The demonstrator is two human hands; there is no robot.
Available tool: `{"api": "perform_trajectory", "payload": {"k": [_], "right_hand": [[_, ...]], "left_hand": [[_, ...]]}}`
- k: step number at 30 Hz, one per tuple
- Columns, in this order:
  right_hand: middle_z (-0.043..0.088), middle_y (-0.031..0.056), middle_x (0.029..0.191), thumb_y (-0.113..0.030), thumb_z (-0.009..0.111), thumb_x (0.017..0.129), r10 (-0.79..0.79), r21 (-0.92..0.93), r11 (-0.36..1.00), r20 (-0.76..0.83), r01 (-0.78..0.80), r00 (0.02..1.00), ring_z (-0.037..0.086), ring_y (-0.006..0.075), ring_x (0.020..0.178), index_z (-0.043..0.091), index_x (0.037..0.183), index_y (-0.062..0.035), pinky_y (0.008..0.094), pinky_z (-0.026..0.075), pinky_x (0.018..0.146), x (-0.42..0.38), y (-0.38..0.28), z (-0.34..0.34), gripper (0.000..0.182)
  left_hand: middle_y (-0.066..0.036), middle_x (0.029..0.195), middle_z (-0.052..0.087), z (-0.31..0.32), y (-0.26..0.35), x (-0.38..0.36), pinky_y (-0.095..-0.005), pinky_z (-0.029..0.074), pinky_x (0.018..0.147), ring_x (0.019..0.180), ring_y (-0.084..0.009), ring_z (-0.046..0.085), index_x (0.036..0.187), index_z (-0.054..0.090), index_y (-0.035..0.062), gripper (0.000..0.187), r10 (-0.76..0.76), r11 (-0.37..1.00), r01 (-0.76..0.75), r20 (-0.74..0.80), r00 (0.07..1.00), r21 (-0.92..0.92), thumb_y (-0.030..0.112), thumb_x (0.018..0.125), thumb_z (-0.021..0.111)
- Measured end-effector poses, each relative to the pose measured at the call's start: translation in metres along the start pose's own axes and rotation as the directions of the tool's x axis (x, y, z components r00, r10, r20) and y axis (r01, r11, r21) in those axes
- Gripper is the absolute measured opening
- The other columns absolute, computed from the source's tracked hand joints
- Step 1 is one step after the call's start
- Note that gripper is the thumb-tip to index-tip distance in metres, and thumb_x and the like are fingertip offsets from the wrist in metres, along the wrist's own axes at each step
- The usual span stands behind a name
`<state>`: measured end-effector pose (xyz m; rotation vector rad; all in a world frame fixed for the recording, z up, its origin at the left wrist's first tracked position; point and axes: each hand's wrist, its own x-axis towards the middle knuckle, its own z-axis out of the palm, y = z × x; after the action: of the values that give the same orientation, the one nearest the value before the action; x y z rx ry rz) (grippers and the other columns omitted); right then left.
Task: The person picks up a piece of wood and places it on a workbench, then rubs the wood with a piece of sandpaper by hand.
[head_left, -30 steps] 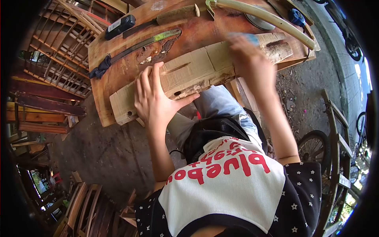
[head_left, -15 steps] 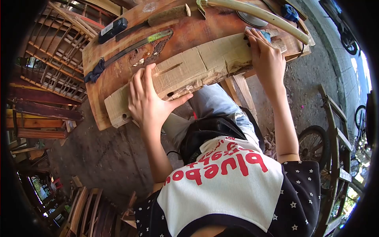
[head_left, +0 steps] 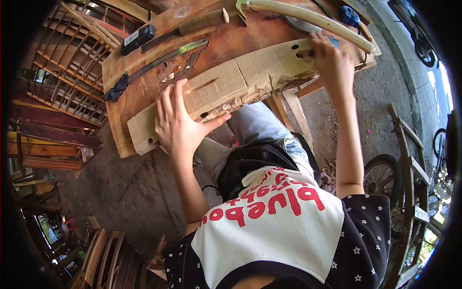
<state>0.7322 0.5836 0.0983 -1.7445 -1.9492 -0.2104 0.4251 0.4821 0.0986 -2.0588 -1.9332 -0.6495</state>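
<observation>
A long pale wooden beam [head_left: 236, 79] lies on the table's near side, with holes near its ends and a rough, barky near edge. My left hand [head_left: 175, 120] grips the beam's left part, fingers over the top and thumb along the near edge. At the other end my right hand [head_left: 334, 65], slightly blurred, is closed on a thin blue sheet [head_left: 333, 41] like sandpaper against the beam. The fingers hide most of that sheet. A dark hole and a hollow in the wood show just left of my right hand.
On the wooden table [head_left: 118, 113] lie a long blade with a green-marked handle [head_left: 192, 45], a wooden-handled knife [head_left: 204, 21], a black case [head_left: 138, 38], a curved-handled tool [head_left: 313, 17] and a blue tape measure [head_left: 350, 16]. A wheel [head_left: 382, 176] stands at right.
My right hand has moved a little to the right along the beam with the blue sheet, uncovering the hole and hollow. My left hand stays in place.
</observation>
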Motion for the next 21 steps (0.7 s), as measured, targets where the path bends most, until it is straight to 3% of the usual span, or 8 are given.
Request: {"api": "perform_trajectory", "payload": {"k": [3,6,9,13,15,16,17,21], "right_hand": [[0.071,0.0027,0.111,-0.014,0.062,0.085,-0.348,0.074,0.933,-0.067,0.352,0.935,0.069,0.0194,0.101,0.071,0.104,-0.0139,0.0321,0.060,0.078,-0.029,-0.058,0.012,0.021],[0.067,0.0043,0.123,-0.013,0.062,0.087,-0.397,0.243,0.878,-0.108,0.412,0.911,0.066,0.0186,0.110,0.070,0.108,-0.0150,0.0305,0.059,0.084,-0.037,-0.072,0.008,0.023],[0.064,0.0022,0.128,-0.015,0.057,0.091,-0.085,0.013,0.996,0.143,0.083,0.986,0.065,0.0175,0.113,0.070,0.110,-0.0141,0.0321,0.057,0.088,-0.009,-0.027,-0.013,0.023],[0.064,0.0043,0.127,-0.016,0.056,0.090,-0.113,-0.041,0.993,-0.013,0.112,0.994,0.070,0.0179,0.100,0.068,0.114,-0.0135,0.0327,0.060,0.077,-0.011,-0.019,0.003,0.027],[0.070,0.0042,0.114,-0.014,0.059,0.088,-0.396,0.072,0.905,-0.214,0.419,0.893,0.070,0.0176,0.097,0.068,0.106,-0.0110,0.0306,0.060,0.062,-0.026,-0.060,0.016,0.021],[0.068,0.0030,0.121,-0.013,0.059,0.091,-0.312,0.165,0.936,-0.014,0.310,0.950,0.065,0.0163,0.113,0.071,0.105,-0.0121,0.0293,0.059,0.080,-0.043,-0.092,0.015,0.018],[0.070,0.0030,0.118,-0.013,0.061,0.090,-0.365,0.292,0.878,-0.108,0.380,0.925,0.064,0.0177,0.115,0.071,0.104,-0.0118,0.0319,0.058,0.086,-0.054,-0.112,0.010,0.017],[0.068,0.0035,0.121,-0.015,0.056,0.095,-0.432,0.274,0.860,-0.056,0.430,0.900,0.067,0.0184,0.109,0.071,0.111,-0.0121,0.0320,0.058,0.084,-0.030,-0.072,0.000,0.022]], "left_hand": [[-0.008,0.120,0.056,-0.001,0.001,0.001,-0.0471,0.052,0.083,0.110,-0.0318,0.058,0.131,0.052,0.0162,0.102,-0.012,1.000,0.012,0.011,1.000,-0.020,0.071,0.049,0.081],[-0.007,0.123,0.056,-0.002,0.000,-0.001,-0.0484,0.051,0.084,0.112,-0.0315,0.057,0.132,0.052,0.0168,0.101,-0.019,0.999,0.020,0.027,0.999,-0.037,0.065,0.049,0.084],[-0.007,0.123,0.056,-0.001,-0.001,-0.001,-0.0483,0.051,0.084,0.112,-0.0316,0.057,0.132,0.052,0.0169,0.101,-0.012,0.999,0.013,0.017,1.000,-0.041,0.066,0.049,0.084],[-0.007,0.123,0.056,-0.001,-0.001,0.000,-0.0480,0.050,0.086,0.112,-0.0319,0.057,0.133,0.052,0.0175,0.100,-0.027,0.999,0.028,0.027,0.999,-0.043,0.063,0.050,0.085],[-0.007,0.122,0.056,-0.002,0.001,0.001,-0.0478,0.050,0.086,0.112,-0.0318,0.057,0.132,0.052,0.0177,0.099,-0.026,0.999,0.027,0.018,0.999,-0.047,0.062,0.050,0.085],[-0.007,0.122,0.056,-0.003,0.000,0.000,-0.0476,0.050,0.086,0.112,-0.0317,0.057,0.132,0.052,0.0179,0.098,-0.023,0.998,0.024,0.013,1.000,-0.052,0.061,0.051,0.086],[-0.007,0.122,0.056,-0.004,-0.002,0.000,-0.0476,0.050,0.086,0.112,-0.0317,0.057,0.132,0.052,0.0179,0.098,-0.028,0.999,0.029,0.015,0.999,-0.045,0.061,0.051,0.086],[-0.009,0.121,0.056,-0.003,-0.019,-0.001,-0.0462,0.051,0.087,0.112,-0.0312,0.057,0.130,0.053,0.0153,0.101,-0.020,0.997,0.021,0.009,1.000,-0.073,0.067,0.049,0.083]]}}
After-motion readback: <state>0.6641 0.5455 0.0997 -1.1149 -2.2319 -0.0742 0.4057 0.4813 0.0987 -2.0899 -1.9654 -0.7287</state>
